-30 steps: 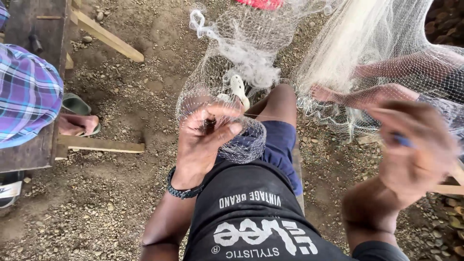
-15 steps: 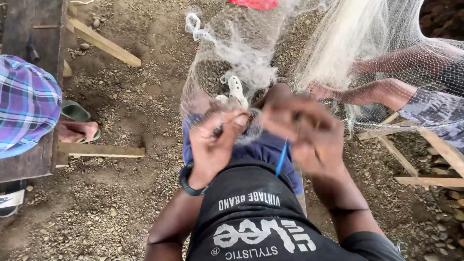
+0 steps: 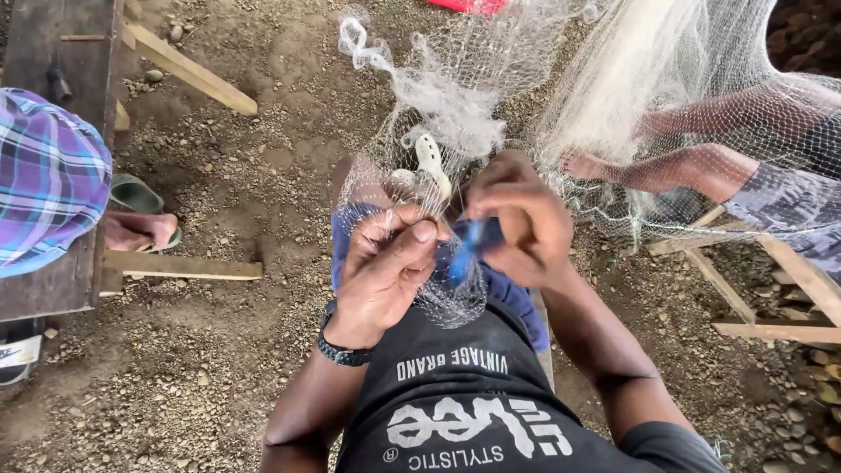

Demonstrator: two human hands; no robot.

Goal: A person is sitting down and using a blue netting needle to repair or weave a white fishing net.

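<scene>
Seen from above, the left hand (image 3: 385, 267) pinches fine white mesh fishing net (image 3: 455, 131) draped over the person's lap, while the right hand (image 3: 521, 219) grips a slim blue netting needle (image 3: 464, 250); slack mesh could snag it.

The ground (image 3: 236, 158) is formed of brown dirt strewn with gravel and small stones. A dark wooden bench (image 3: 53, 52) is seen at the left, with pale wooden planks (image 3: 188, 70) laid beside it. A timber frame (image 3: 771, 298) is set at the right, in soft daylight.
</scene>
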